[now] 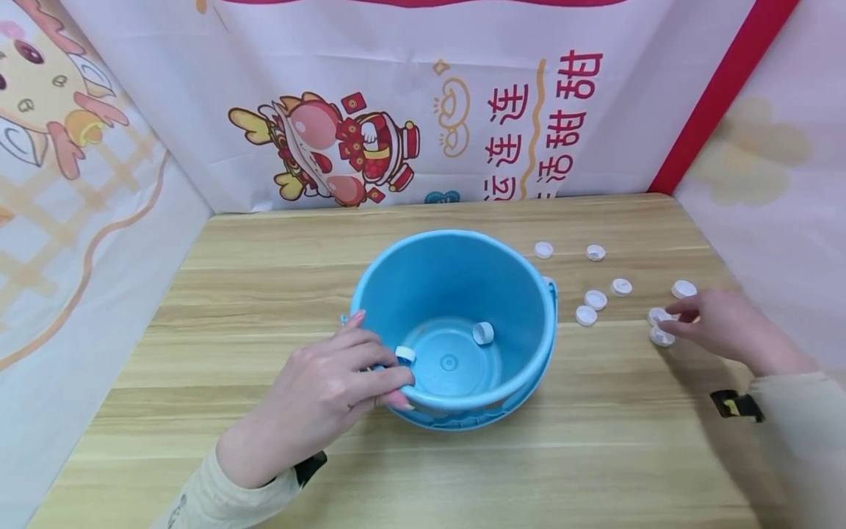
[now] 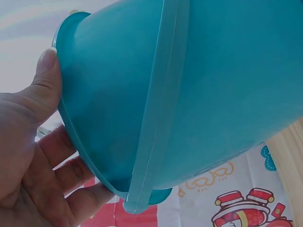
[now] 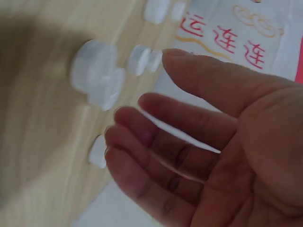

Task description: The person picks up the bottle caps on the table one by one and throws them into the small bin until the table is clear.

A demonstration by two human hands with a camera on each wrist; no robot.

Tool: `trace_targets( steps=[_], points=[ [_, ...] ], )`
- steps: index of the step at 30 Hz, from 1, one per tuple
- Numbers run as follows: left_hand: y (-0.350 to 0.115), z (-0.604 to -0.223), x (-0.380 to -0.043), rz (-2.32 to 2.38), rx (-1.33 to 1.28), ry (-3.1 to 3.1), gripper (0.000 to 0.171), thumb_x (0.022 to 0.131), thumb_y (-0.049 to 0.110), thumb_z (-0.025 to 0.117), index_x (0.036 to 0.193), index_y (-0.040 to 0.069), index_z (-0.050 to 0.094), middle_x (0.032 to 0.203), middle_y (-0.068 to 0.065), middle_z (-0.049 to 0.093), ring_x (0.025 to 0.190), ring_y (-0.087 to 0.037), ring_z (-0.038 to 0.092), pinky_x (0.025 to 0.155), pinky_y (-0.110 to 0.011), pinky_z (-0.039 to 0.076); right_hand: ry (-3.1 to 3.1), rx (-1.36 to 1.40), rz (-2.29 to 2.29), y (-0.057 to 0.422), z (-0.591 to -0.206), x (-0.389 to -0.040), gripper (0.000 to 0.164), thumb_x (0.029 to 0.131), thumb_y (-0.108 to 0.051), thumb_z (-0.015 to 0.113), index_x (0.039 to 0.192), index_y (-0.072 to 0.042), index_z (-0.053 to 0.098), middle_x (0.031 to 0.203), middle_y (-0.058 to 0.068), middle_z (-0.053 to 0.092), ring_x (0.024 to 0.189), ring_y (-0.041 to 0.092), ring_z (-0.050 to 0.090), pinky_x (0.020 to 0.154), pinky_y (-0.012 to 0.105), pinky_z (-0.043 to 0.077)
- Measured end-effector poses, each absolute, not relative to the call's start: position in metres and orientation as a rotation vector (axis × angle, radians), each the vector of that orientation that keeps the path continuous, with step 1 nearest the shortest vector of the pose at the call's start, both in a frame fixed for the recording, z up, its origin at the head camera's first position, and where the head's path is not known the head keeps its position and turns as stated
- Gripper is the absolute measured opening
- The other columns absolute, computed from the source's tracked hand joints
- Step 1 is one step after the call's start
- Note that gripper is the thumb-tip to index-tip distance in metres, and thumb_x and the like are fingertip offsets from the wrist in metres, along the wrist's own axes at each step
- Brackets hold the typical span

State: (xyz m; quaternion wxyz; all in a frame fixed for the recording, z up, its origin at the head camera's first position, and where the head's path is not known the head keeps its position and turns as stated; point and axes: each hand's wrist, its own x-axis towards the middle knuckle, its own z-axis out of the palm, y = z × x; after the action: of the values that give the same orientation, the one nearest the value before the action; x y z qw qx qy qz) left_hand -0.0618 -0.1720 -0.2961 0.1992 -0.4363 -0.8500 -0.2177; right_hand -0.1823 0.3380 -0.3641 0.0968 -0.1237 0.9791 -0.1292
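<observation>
A light blue plastic bucket (image 1: 456, 286) stands upright in the middle of the table. My left hand (image 1: 333, 378) grips its near-left rim; the left wrist view has the thumb (image 2: 46, 78) against the outside, the other fingers along the rim. Inside the bucket are two white bottle caps, one by the left fingers (image 1: 405, 355) and one tipped on its side (image 1: 483, 333). Over at the right, my right hand (image 1: 730, 327) hovers by two touching white bottle caps (image 1: 662, 336). Its thumb and fingers are apart with nothing between them in the right wrist view.
More white bottle caps lie scattered right of the bucket, such as one near the back (image 1: 543, 250) and another beyond the right hand (image 1: 684, 289). Printed cloth (image 1: 423, 95) hangs behind and beside the wooden table (image 1: 264, 294). The bucket's handle (image 1: 463, 420) hangs along its front.
</observation>
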Motion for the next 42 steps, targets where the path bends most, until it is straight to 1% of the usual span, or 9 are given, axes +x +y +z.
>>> trace_targets(
  steps=[5, 8, 14, 19, 22, 26, 30, 38, 42],
  points=[
    [-0.173, -0.296, -0.062, -0.607, -1.219, -2.374, 0.030, 0.092, 0.044, 0.061, 0.103, 0.021, 0.078, 0.091, 0.004, 0.073, 0.090, -0.015, 0.067, 0.099, -0.056, 0.044, 2.884, -0.288, -0.338, 0.346, -0.372, -0.180, 0.065, 0.086, -0.047, 0.075, 0.112, 0.011, 0.067, 0.093, 0.020, 0.071, 0.081, 0.032, 0.066, 0.069, 0.051, 0.053],
    [-0.173, -0.296, -0.062, -0.606, -1.219, -2.371, 0.030, 0.092, 0.044, 0.061, 0.102, 0.021, 0.078, 0.091, 0.003, 0.073, 0.090, -0.015, 0.067, 0.100, -0.057, 0.043, 2.858, -0.241, -0.336, 0.347, -0.374, -0.179, 0.074, 0.084, -0.054, 0.074, 0.116, 0.012, 0.065, 0.099, 0.025, 0.070, 0.086, 0.038, 0.065, 0.070, 0.053, 0.051],
    [-0.173, -0.296, -0.061, -0.606, -1.214, -2.370, 0.031, 0.092, 0.044, 0.061, 0.102, 0.021, 0.078, 0.091, 0.003, 0.073, 0.089, -0.015, 0.067, 0.099, -0.057, 0.044, 2.822, -0.209, -0.341, 0.344, -0.376, -0.178, 0.075, 0.084, -0.054, 0.074, 0.117, 0.013, 0.064, 0.102, 0.030, 0.067, 0.087, 0.040, 0.064, 0.072, 0.055, 0.051],
    [-0.174, -0.296, -0.061, -0.610, -1.206, -2.416, 0.034, 0.093, 0.047, 0.058, 0.103, 0.021, 0.079, 0.092, 0.005, 0.073, 0.092, -0.014, 0.066, 0.103, -0.054, 0.041, 2.803, -0.192, -0.332, 0.338, -0.379, -0.175, 0.073, 0.082, -0.051, 0.077, 0.119, 0.011, 0.064, 0.104, 0.029, 0.067, 0.088, 0.040, 0.063, 0.073, 0.057, 0.051],
    [-0.173, -0.296, -0.061, -0.608, -1.208, -2.422, 0.035, 0.094, 0.048, 0.057, 0.103, 0.022, 0.079, 0.091, 0.005, 0.072, 0.093, -0.013, 0.065, 0.104, -0.054, 0.041, 2.806, -0.218, -0.326, 0.335, -0.380, -0.174, 0.069, 0.083, -0.046, 0.078, 0.119, 0.010, 0.064, 0.096, 0.025, 0.068, 0.083, 0.035, 0.063, 0.070, 0.054, 0.051],
    [-0.172, -0.296, -0.062, -0.607, -1.222, -2.377, 0.031, 0.093, 0.045, 0.060, 0.102, 0.022, 0.078, 0.090, 0.004, 0.072, 0.090, -0.014, 0.066, 0.101, -0.056, 0.043, 2.840, -0.270, -0.329, 0.331, -0.382, -0.172, 0.048, 0.084, -0.037, 0.077, 0.110, 0.003, 0.070, 0.083, 0.011, 0.067, 0.075, 0.028, 0.060, 0.064, 0.047, 0.050],
    [-0.172, -0.296, -0.063, -0.614, -1.227, -2.360, 0.030, 0.092, 0.043, 0.062, 0.102, 0.021, 0.078, 0.090, 0.004, 0.072, 0.089, -0.014, 0.066, 0.099, -0.057, 0.044, 2.859, -0.297, -0.335, 0.328, -0.386, -0.172, 0.029, 0.086, -0.029, 0.075, 0.099, -0.004, 0.073, 0.079, 0.006, 0.063, 0.072, 0.025, 0.058, 0.061, 0.044, 0.048],
    [-0.172, -0.297, -0.062, -0.609, -1.220, -2.397, 0.035, 0.095, 0.048, 0.055, 0.101, 0.022, 0.079, 0.090, 0.005, 0.072, 0.091, -0.014, 0.065, 0.102, -0.055, 0.042, 2.870, -0.303, -0.375, 0.320, -0.381, -0.168, 0.037, 0.085, -0.027, 0.076, 0.106, 0.003, 0.070, 0.085, 0.011, 0.067, 0.078, 0.030, 0.061, 0.069, 0.052, 0.050],
    [-0.172, -0.298, -0.062, -0.611, -1.215, -2.380, 0.035, 0.094, 0.048, 0.056, 0.101, 0.022, 0.079, 0.090, 0.005, 0.072, 0.090, -0.014, 0.065, 0.102, -0.055, 0.043, 2.927, -0.398, -0.450, 0.310, -0.370, -0.164, 0.034, 0.085, -0.020, 0.076, 0.106, 0.006, 0.069, 0.090, 0.013, 0.070, 0.082, 0.031, 0.065, 0.074, 0.053, 0.051]
  ],
)
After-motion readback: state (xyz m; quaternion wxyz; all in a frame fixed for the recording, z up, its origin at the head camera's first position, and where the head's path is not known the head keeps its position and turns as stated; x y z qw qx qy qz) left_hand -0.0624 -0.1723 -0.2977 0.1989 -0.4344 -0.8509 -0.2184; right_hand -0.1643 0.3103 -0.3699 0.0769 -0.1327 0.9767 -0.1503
